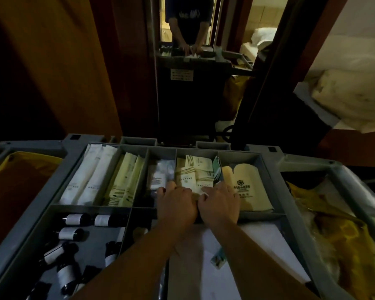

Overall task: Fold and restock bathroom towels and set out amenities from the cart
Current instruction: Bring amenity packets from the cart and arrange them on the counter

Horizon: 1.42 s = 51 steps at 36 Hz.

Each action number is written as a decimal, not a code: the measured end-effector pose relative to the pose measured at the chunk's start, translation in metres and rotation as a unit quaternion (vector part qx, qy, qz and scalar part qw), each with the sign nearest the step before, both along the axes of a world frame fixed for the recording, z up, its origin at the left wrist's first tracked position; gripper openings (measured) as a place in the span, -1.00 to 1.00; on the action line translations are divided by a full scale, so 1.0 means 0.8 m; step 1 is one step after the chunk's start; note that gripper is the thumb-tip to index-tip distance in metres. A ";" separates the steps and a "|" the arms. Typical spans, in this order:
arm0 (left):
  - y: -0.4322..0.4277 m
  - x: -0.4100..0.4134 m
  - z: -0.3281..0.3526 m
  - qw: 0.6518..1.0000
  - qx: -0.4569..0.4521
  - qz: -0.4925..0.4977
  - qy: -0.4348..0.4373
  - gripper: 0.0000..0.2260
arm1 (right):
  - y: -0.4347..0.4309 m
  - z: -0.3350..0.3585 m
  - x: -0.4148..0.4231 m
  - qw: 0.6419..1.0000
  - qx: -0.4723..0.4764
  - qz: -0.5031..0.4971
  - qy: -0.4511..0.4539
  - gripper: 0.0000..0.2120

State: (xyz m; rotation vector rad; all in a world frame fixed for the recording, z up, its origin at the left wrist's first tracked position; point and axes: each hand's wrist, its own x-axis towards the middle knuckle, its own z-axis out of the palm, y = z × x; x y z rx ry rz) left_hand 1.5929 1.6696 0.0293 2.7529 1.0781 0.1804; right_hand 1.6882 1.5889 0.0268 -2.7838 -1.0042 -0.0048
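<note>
On my remote feed, a yellow bag is hanging off the left end of the grey cart tray. Long white sachets are lying in the tray's far-left compartment, and pale green sachets are sitting in the one beside it. Dark bottles with white labels are lying scattered in the near-left compartment. Small white packets are filling the narrow slot toward the middle of the far row. I am seeing the person's left hand reaching over the central divider, its fingers curling down onto the near end of the striped cream packets, which are stacked in the next far compartment. The right hand is pressing against the left, thumb and fingers pinching the same stack's near edge. Cream logo bags are lying in the far-right compartment, just beside the right hand. A white sheet is covering the near-right compartment, with a small green packet resting on it. A second yellow bag is hanging at the cart's right end, and pale heaped linen is showing beyond its far-right corner.
</note>
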 end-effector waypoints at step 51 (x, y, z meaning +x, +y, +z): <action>-0.453 -0.608 0.307 0.565 0.538 0.475 -0.407 -0.62 | -0.230 0.316 -0.635 0.350 0.502 0.725 0.315 -0.78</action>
